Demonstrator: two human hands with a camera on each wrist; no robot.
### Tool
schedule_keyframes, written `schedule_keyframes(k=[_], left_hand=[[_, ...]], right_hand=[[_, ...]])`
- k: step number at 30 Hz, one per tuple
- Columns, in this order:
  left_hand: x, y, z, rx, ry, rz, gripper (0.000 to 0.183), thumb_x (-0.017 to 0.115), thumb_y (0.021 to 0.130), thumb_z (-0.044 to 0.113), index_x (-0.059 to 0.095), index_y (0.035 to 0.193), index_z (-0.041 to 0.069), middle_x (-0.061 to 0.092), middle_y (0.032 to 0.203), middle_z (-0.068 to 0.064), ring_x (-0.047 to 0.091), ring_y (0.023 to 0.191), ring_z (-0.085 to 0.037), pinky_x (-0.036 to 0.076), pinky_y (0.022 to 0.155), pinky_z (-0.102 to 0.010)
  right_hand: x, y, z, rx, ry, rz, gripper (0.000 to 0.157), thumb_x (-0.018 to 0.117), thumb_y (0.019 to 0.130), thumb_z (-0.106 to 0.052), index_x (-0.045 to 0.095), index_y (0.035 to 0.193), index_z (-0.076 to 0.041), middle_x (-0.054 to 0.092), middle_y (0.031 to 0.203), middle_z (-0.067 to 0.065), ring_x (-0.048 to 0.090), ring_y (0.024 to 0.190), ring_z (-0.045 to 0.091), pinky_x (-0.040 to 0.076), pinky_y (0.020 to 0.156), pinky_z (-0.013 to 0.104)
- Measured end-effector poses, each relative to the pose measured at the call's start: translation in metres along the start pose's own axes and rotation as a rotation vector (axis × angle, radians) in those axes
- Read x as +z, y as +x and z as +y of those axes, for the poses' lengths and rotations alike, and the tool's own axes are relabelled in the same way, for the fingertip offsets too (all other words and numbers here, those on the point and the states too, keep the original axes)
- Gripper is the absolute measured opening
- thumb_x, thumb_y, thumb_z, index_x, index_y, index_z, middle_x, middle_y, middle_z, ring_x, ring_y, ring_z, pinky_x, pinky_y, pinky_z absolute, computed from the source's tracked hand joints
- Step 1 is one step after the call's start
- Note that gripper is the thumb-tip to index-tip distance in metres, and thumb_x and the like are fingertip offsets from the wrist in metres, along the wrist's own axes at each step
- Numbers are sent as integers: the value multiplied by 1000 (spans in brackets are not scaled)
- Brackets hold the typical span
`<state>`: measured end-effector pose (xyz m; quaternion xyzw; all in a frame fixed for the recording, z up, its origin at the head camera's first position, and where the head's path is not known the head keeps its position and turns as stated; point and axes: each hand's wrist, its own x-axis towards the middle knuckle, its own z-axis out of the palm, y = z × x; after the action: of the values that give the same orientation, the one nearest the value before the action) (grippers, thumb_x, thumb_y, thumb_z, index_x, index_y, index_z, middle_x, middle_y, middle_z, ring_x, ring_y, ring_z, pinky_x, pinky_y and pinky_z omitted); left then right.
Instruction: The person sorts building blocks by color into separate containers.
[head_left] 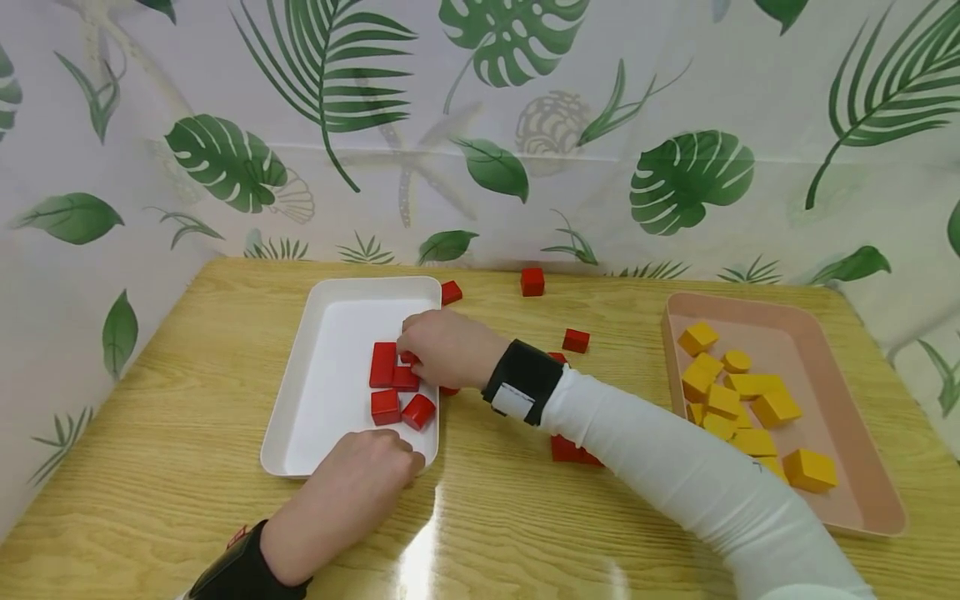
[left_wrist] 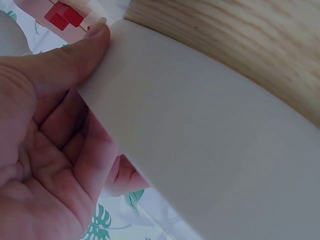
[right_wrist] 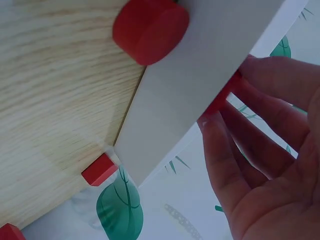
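A white tray [head_left: 322, 375] stands on the left of the table, with several red blocks [head_left: 382, 365] by its right wall. My left hand [head_left: 352, 483] grips the tray's near rim by the right corner; in the left wrist view its thumb [left_wrist: 75, 62] lies against the outer wall. My right hand [head_left: 453, 346] reaches over the right wall and pinches a red block [right_wrist: 223, 95] between thumb and fingers. The held block's shape is partly hidden behind the tray's wall and the fingers. Just outside that wall lies a red cylinder [right_wrist: 150, 31].
A pink tray [head_left: 847, 417] at the right holds several yellow blocks [head_left: 776, 407]. Loose red blocks lie between the trays, among them a cube [head_left: 532, 282] at the back and a small block [head_left: 576, 340]. My right sleeve [head_left: 675, 467] partly covers others. A leaf-patterned cloth [head_left: 570, 200] hangs behind.
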<state>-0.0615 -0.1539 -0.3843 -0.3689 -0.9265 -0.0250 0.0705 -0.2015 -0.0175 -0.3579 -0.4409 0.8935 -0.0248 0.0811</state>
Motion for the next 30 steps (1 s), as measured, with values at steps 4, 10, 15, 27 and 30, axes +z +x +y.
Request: schedule_keyframes(k=[4, 10, 15, 27, 30], left_hand=[[0, 0, 1, -2, 5, 11, 31, 52, 66, -8, 46, 56, 21, 29, 52, 12, 35, 50, -7, 29, 44, -23], [1, 0, 1, -3, 0, 14, 32, 51, 65, -8, 45, 57, 22, 30, 52, 12, 37, 50, -8, 29, 43, -24], [1, 2, 1, -4, -1, -6, 30, 52, 67, -7, 49, 58, 22, 30, 51, 12, 36, 50, -8, 28, 42, -24], [3, 0, 1, -8, -10, -7, 30, 51, 66, -9, 51, 58, 21, 28, 50, 12, 34, 49, -7, 27, 42, -24], [3, 1, 0, -9, -4, -11, 30, 51, 66, -8, 51, 59, 21, 28, 50, 12, 33, 49, -7, 27, 42, -24]], right_hand=[[0, -1, 1, 3, 15, -20, 24, 64, 83, -22, 66, 107, -18, 55, 90, -4, 48, 81, 11, 40, 72, 19], [-4, -3, 9, -8, 8, 13, 24, 63, 83, -24, 66, 106, -17, 57, 92, -4, 49, 80, 9, 39, 73, 18], [-10, -7, 22, 36, 12, 55, 29, 61, 84, -20, 65, 112, -18, 60, 103, -1, 51, 86, 10, 41, 79, 21], [11, 25, 81, 267, 114, 61, 58, 58, 82, -9, 42, 138, -14, 40, 138, 9, 40, 119, 21, 34, 98, 33], [12, 35, 90, 287, 128, 64, 61, 59, 83, -11, 38, 141, -14, 39, 139, 9, 37, 122, 23, 32, 100, 34]])
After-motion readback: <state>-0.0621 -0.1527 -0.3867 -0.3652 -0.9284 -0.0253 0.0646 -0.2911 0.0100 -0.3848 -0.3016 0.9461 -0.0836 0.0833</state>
